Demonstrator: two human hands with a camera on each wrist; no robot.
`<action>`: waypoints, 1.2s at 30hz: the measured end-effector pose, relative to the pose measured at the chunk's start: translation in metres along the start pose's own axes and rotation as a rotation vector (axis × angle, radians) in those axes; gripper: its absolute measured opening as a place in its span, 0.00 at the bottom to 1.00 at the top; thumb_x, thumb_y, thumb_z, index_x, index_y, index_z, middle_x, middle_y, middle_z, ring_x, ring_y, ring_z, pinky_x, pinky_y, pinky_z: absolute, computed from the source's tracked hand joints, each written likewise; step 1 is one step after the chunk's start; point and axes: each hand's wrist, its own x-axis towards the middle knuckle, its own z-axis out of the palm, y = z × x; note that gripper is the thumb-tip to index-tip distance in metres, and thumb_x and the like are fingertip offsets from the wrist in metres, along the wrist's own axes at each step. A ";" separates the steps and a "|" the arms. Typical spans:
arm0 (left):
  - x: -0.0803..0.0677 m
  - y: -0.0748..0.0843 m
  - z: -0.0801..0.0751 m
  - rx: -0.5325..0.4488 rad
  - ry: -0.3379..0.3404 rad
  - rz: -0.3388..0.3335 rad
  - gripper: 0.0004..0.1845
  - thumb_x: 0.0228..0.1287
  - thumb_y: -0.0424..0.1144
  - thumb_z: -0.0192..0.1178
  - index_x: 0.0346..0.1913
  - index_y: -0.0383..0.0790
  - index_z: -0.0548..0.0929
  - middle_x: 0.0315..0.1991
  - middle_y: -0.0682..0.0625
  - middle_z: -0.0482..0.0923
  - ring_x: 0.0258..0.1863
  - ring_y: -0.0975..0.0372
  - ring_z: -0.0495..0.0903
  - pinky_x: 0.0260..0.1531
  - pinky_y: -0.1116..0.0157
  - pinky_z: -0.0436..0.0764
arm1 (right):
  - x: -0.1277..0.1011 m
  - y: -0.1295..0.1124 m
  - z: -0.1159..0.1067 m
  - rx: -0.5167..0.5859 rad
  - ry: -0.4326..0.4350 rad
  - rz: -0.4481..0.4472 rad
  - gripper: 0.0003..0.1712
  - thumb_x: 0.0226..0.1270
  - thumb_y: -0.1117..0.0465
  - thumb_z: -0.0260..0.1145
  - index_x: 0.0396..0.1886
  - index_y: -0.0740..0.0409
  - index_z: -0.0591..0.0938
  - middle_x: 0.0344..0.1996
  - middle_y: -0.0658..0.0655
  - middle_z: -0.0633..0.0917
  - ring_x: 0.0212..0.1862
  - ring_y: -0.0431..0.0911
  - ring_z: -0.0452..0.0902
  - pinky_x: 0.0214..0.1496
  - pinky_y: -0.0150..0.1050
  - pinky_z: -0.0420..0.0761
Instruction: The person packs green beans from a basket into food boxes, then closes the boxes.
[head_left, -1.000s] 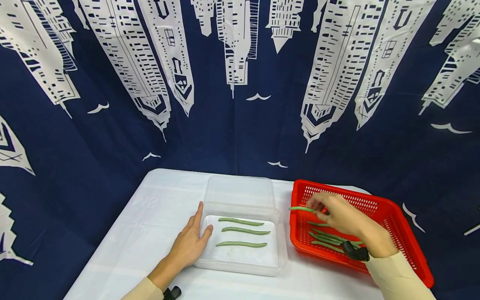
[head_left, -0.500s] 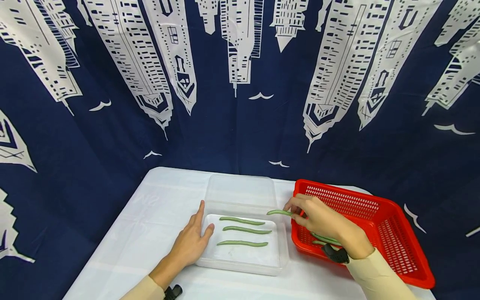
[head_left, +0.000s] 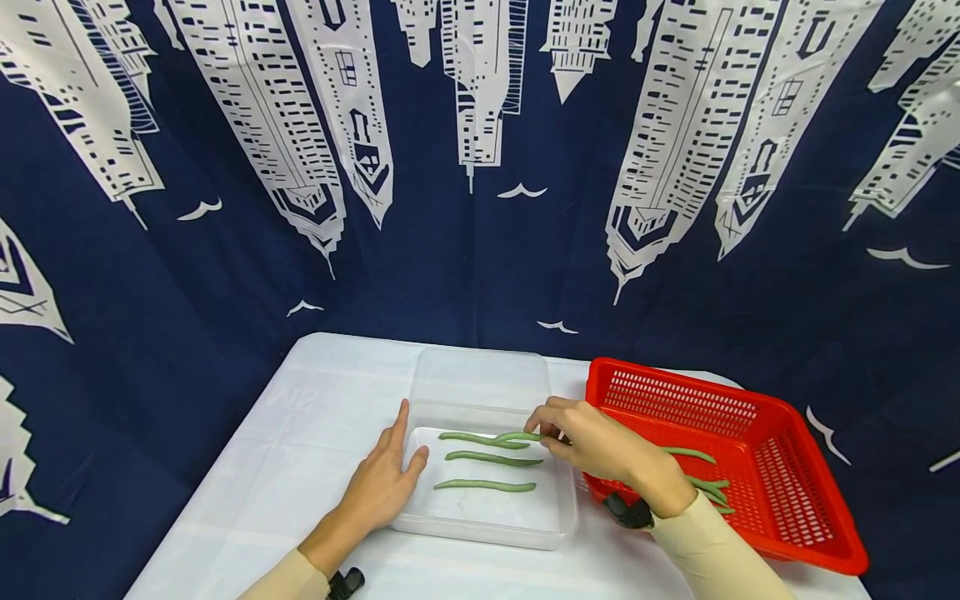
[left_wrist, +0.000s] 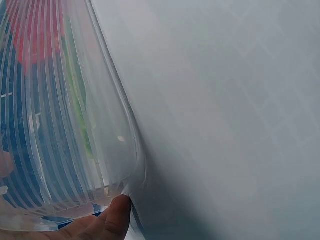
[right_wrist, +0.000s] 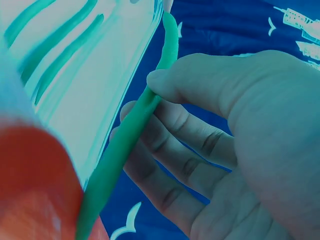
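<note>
Green bean [head_left: 517, 435] pinched in right hand [head_left: 596, 435]; left hand [head_left: 381, 482] outstretched against container [head_left: 480, 534].

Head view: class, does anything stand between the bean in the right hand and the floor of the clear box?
Partly: in this view, the left end of the held bean overlaps the rear bean in the box; whether they touch, I cannot tell. Nothing else visible is in the way.

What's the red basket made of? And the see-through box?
Red basket: probably plastic, a bit shiny, with neat molded-looking holes. See-through box: likely smooth, clear plastic; colours show through its wall in the left wrist view, but looks alone can't rule out glass.
</note>
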 end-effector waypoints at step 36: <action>0.000 0.000 -0.002 -0.004 0.004 0.012 0.45 0.95 0.54 0.55 0.99 0.48 0.46 0.87 0.29 0.71 0.80 0.31 0.80 0.78 0.26 0.77 | 0.059 -0.029 0.035 0.028 -0.099 -0.072 0.16 0.78 0.72 0.75 0.57 0.51 0.94 0.38 0.46 0.89 0.38 0.34 0.81 0.47 0.31 0.85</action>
